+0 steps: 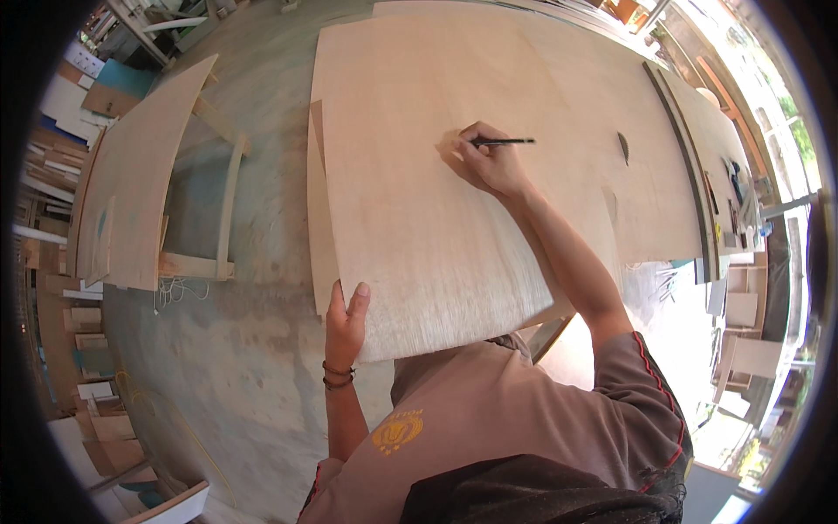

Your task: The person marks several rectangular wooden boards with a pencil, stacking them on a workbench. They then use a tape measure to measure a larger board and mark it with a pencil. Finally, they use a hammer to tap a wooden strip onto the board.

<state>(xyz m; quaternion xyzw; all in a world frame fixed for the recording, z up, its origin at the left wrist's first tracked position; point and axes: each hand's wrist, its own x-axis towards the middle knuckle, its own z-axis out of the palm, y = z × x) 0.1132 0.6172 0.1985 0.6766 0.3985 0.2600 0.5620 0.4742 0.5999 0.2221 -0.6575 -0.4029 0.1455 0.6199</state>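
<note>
One slip of the left grip (347, 318), pinching the plywood (419, 210) by its near-left corner, could jog the right grip's (492, 163) pinched pencil (513, 141).

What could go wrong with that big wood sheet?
The left hand might catch a splinter, since bare skin grips the wood sheet near its corner. If the sheet shifts, the dark pencil in the right hand could skid and leave a crooked mark.

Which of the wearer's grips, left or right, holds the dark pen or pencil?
The right grip, over the pale wooden sheet; the left grip instead holds that sheet's left edge.
</note>
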